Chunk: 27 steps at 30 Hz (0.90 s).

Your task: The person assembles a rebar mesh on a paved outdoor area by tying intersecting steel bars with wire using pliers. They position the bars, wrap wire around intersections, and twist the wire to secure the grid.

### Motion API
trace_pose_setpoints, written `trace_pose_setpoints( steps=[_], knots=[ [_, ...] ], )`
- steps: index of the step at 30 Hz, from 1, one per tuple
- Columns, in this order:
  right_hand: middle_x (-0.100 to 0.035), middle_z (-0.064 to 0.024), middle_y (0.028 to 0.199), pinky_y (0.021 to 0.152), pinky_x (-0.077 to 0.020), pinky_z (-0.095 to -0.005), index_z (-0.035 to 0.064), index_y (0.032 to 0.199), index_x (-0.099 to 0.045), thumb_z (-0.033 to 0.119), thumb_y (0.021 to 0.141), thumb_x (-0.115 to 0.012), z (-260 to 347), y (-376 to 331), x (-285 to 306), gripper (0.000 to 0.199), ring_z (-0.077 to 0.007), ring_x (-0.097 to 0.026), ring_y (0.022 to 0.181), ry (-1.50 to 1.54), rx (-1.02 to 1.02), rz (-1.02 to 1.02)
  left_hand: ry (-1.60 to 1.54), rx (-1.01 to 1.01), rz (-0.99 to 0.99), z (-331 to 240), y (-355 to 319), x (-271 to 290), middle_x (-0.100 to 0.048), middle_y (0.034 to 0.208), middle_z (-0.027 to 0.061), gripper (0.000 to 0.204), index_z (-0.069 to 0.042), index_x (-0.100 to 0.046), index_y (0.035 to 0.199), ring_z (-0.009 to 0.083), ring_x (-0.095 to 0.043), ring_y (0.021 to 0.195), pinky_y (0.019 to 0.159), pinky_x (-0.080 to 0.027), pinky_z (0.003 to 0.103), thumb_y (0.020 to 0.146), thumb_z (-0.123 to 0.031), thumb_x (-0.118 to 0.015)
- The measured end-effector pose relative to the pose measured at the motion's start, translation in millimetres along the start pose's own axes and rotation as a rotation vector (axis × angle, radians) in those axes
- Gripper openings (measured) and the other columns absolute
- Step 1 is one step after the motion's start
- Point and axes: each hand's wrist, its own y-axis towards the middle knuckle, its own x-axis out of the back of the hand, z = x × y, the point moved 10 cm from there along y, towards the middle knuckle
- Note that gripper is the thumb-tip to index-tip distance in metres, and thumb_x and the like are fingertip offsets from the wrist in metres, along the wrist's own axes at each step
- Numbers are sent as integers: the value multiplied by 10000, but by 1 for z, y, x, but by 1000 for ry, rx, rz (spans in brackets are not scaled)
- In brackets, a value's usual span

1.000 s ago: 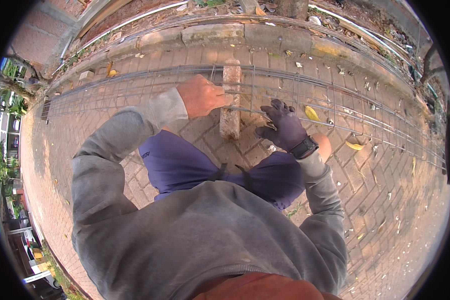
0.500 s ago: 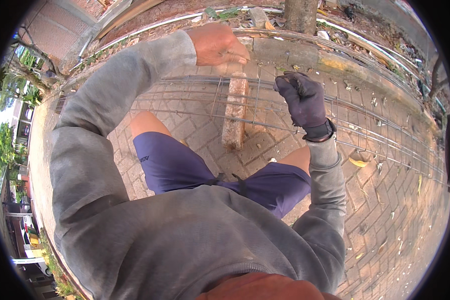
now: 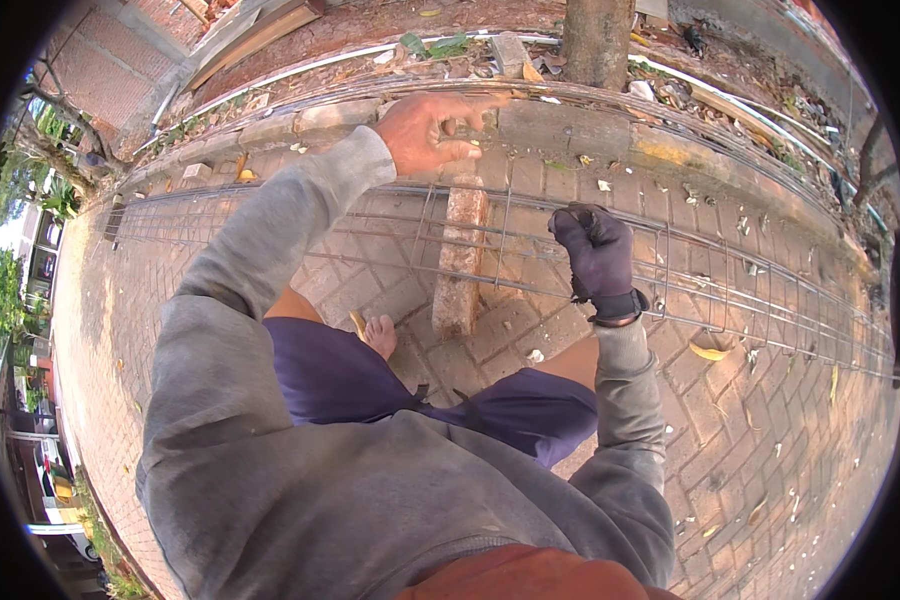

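A long cage of thin steel bars and wire stirrups (image 3: 715, 270) runs across in front of me. Under its middle lies a rough, elongated masonry block (image 3: 458, 300). My bare left hand (image 3: 432, 132) is raised over the cage's far side, just beyond the block's far end. Its forefinger points to the right, and the thumb is apart from the curled fingers. My right hand (image 3: 598, 255), in a dark glove, is closed in a fist over the cage, right of the block. Whatever that fist holds is hidden.
Brick paving (image 3: 750, 440) spreads beneath and around me, dotted with dry leaves. Beyond the cage runs a kerb (image 3: 560, 130) with loose bars lying along it. A tree trunk (image 3: 598, 45) and a white pipe (image 3: 360, 52) lie farther back. My bare foot (image 3: 378, 336) shows near the block.
My left hand's fingers, bunched and blurred earlier, have spread, with the forefinger out. The cage and block sit lower in view. My right fist stays closed, and my foot has come into sight.
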Motion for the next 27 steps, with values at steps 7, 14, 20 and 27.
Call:
trace_pose_setpoints(
  steps=[7, 14, 20, 27],
  knots=[
    [-715, -12, 804, 668, -478, -243, -11, 967, -775, 161, 939, -747, -64, -11, 13, 176, -75, -614, 736, 260, -337, -111, -1128, 678, -310, 65, -58, -97, -749, 1095, 157, 435, 67, -604, 1369, 155, -697, 844, 714, -579, 288, 977, -91, -709],
    [-661, -46, 743, 770, -544, -345, -36, 1012, -745, 218, 938, -738, -84, -24, -26, 265, -181, -680, 788, 637, -443, -18, -1474, 617, -272, 24, -36, -174, -745, 1028, 152, 298, 43, -697, 1225, 179, -700, 827, 696, -590, 309, 951, -66, -737],
    [-709, -100, 866, 694, -537, -318, -54, 1029, -708, 229, 972, -706, -96, -35, -46, 289, -181, -667, 740, 735, -526, 33, -1421, 622, -284, 29, -33, -186, -729, 951, 125, 127, 33, -725, 1043, 189, -696, 784, 688, -585, 313, 928, -21, -737],
    [-702, -75, 835, 566, -464, -244, -29, 1033, -726, 273, 980, -710, -96, -31, -41, 307, -113, -591, 628, 669, -514, -4, -1388, 601, -283, 27, -35, -200, -726, 927, 102, 112, 10, -719, 1025, 179, -694, 806, 718, -579, 309, 919, -19, -737]
  ],
)
